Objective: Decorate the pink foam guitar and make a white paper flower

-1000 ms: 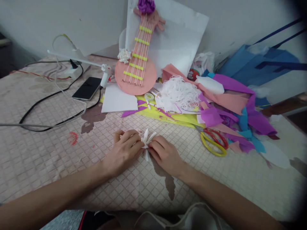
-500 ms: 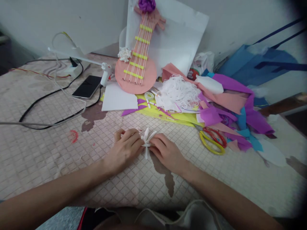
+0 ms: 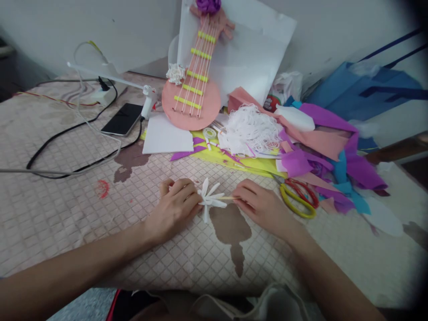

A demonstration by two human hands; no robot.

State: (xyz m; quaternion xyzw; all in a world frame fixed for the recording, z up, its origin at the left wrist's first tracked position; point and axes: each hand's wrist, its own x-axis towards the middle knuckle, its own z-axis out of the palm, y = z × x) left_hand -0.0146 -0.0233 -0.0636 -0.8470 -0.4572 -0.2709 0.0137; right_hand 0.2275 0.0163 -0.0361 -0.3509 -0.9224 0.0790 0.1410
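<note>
My left hand [image 3: 177, 203] is closed, its fingertips pinching one side of a small white paper flower [image 3: 207, 198] with several narrow petals spread outward. A thin light-brown stick [image 3: 228, 198] runs from beside the petals to my right hand [image 3: 259, 205], whose thumb and fingers are pinched around its other end. The stick's tip near the flower is hidden behind or among the petals. Both hands are just above the quilted tablecloth [image 3: 140, 240]. Right of my right hand lie scissors [image 3: 299, 198] with yellow and red handles.
A pink paper guitar [image 3: 191, 104] with yellow bars leans against a white board [image 3: 247, 58]. White string [image 3: 250, 129] and coloured paper scraps [image 3: 361, 156] lie at the right. At the left are a phone [image 3: 123, 119], a white glue gun [image 3: 148, 102] and a black cable [image 3: 50, 140].
My right hand has moved right, away from the flower, with the stick now showing between them. More petals are visible. My left hand has stayed in place.
</note>
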